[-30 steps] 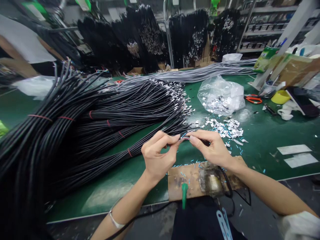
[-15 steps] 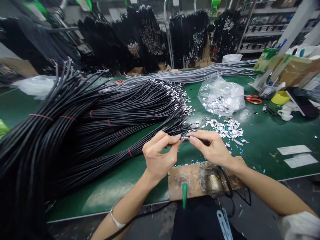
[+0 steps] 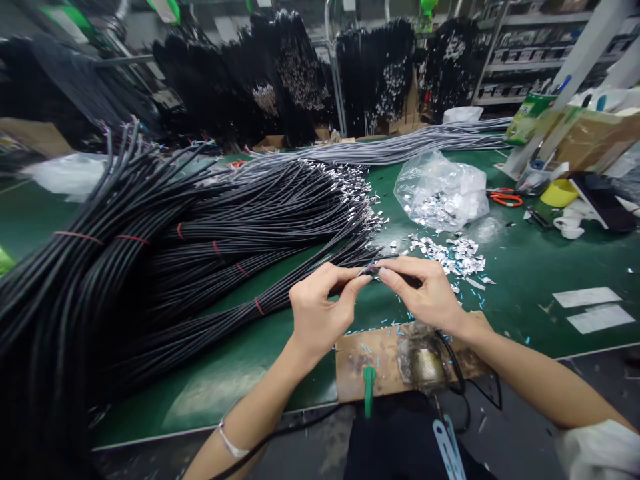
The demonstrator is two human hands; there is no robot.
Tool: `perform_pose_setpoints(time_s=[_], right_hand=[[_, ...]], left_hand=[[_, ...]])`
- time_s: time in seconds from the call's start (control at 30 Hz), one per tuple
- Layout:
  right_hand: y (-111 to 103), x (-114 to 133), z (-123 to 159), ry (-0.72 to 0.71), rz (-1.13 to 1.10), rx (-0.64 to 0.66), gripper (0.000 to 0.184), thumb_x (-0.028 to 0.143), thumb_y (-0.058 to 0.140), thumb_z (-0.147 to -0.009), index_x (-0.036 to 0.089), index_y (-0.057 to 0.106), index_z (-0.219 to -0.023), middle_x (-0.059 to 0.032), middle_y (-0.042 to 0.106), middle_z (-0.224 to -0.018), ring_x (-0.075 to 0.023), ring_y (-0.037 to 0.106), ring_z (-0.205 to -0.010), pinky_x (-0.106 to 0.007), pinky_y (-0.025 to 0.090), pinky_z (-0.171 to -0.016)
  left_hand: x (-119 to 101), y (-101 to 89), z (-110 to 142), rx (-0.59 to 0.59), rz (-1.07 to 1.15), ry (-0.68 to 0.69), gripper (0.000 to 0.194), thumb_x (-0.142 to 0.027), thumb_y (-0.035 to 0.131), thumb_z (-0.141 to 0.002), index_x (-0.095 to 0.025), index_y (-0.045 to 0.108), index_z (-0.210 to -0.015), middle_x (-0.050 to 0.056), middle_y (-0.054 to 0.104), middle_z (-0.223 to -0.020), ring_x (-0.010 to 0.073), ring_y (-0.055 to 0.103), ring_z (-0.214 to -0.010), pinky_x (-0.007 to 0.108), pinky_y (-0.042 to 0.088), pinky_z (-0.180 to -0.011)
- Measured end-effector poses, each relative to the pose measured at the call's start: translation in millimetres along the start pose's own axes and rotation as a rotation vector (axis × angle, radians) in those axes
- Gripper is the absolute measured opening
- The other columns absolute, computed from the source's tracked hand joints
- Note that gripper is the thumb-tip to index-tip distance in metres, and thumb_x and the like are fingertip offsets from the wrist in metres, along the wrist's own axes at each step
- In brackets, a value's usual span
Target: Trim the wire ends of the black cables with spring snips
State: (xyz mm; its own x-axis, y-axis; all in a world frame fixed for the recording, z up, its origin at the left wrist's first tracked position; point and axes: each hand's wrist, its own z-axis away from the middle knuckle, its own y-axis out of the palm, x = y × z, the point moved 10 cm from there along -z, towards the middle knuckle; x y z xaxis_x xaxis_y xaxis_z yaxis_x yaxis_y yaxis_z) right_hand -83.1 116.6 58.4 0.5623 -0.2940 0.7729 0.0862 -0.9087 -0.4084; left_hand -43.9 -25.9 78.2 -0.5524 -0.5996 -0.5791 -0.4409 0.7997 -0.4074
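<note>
Beneath and around the grip, a green worktop is spread. Nearest, below the grip, one brown board is laid, with one green lever set at its front edge. By the left hand and the right hand, one dark cable end is held in a narrow fingertip pinch, its shape mostly covered. To the left of the grip, black cables, too many to be counted, are bundled, six red bands being visible. To the right, two white strips are laid. Just beyond the grip, white scraps are strewn uncounted; behind them one clear bag and one pair of orange-handled scissors are placed. Farther off, grey cables are stretched, and dark bunches are hung.
</note>
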Motion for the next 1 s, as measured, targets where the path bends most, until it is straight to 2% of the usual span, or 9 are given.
perform_pose_setpoints(time_s=[0.1,0.2,0.3,0.4,0.5,0.63,0.8,1.0], right_hand=[[-1.3,-4.2,-0.7,0.016,0.033,-0.017,0.024,0.031,0.057,-0.085,0.016,0.074,-0.094,-0.0077,0.074,-0.085,-0.0161,0.065,-0.071,-0.031,0.049,-0.066],[-1.3,-7.8,-1.7,0.033,0.017,-0.02,0.024,0.032,0.057,-0.086,0.017,0.074,-0.092,-0.0072,0.074,-0.086,-0.016,0.065,-0.073,-0.031,0.049,-0.067],[-4.2,-14.3,-2.5,0.089,-0.061,-0.06,0.024,0.034,0.057,-0.085,0.017,0.072,-0.09,-0.0066,0.073,-0.088,-0.0154,0.064,-0.077,-0.03,0.048,-0.068],[-1.0,-19.6,-3.8,0.139,-0.204,-0.054,0.023,0.038,0.066,-0.078,0.017,0.069,-0.086,-0.0032,0.069,-0.079,-0.0118,0.058,-0.066,-0.026,0.044,-0.059],[2.5,-17.7,-6.1,0.116,-0.259,-0.031,0.022,0.038,0.071,-0.073,0.017,0.065,-0.078,0.0012,0.061,-0.071,-0.0077,0.047,-0.056,-0.023,0.036,-0.05],[0.9,-10.6,-7.4,0.021,-0.149,-0.026,0.017,0.033,0.067,-0.078,0.018,0.063,-0.073,0.0018,0.056,-0.067,-0.0081,0.044,-0.056,-0.024,0.035,-0.051],[-1.8,8.9,-3.3,-0.204,0.058,-0.055,0.002,0.017,0.062,-0.079,0.018,0.061,-0.077,-0.0008,0.057,-0.073,-0.0116,0.05,-0.065,-0.026,0.038,-0.057],[-3.3,13.1,-0.3,-0.303,0.147,-0.068,0.018,0.004,0.057,-0.073,0.019,0.061,-0.081,-0.0018,0.059,-0.077,-0.0133,0.054,-0.07,-0.027,0.042,-0.06]], left_hand=[[12.4,11.3,-0.5,0.119,0.058,-0.117,0.012,-0.021,0.059,-0.084,-0.015,0.068,-0.079,0.0,0.063,-0.06,0.0076,0.058,-0.048,0.019,0.048,-0.051],[26.0,23.0,2.5,0.228,0.222,-0.285,0.023,-0.027,0.051,-0.088,-0.014,0.067,-0.077,0.0,0.062,-0.058,0.0076,0.057,-0.043,0.018,0.045,-0.043],[31.7,29.7,5.8,0.281,0.321,-0.381,0.028,-0.03,0.05,-0.089,-0.013,0.065,-0.073,-0.001,0.058,-0.053,0.0068,0.053,-0.038,0.016,0.04,-0.037],[29.7,28.0,4.9,0.264,0.276,-0.35,0.026,-0.029,0.051,-0.088,-0.014,0.066,-0.073,-0.002,0.058,-0.051,0.006,0.052,-0.038,0.016,0.04,-0.039],[22.6,30.3,4.1,0.289,0.183,-0.259,0.024,-0.027,0.053,-0.087,-0.014,0.066,-0.071,-0.002,0.058,-0.049,0.0069,0.052,-0.04,0.017,0.04,-0.042],[16.7,35.6,3.8,0.331,0.111,-0.183,0.024,-0.026,0.053,-0.087,-0.015,0.067,-0.071,-0.001,0.059,-0.049,0.0086,0.053,-0.044,0.019,0.04,-0.045],[21.7,41.2,4.0,0.384,0.116,-0.22,0.028,-0.029,0.049,-0.089,-0.015,0.068,-0.074,-0.002,0.059,-0.049,0.0076,0.049,-0.04,0.019,0.037,-0.043],[31.0,38.4,3.0,0.368,0.126,-0.253,0.017,-0.029,0.061,-0.081,-0.014,0.068,-0.079,0.0,0.063,-0.057,0.0085,0.052,-0.041,0.02,0.038,-0.042]])
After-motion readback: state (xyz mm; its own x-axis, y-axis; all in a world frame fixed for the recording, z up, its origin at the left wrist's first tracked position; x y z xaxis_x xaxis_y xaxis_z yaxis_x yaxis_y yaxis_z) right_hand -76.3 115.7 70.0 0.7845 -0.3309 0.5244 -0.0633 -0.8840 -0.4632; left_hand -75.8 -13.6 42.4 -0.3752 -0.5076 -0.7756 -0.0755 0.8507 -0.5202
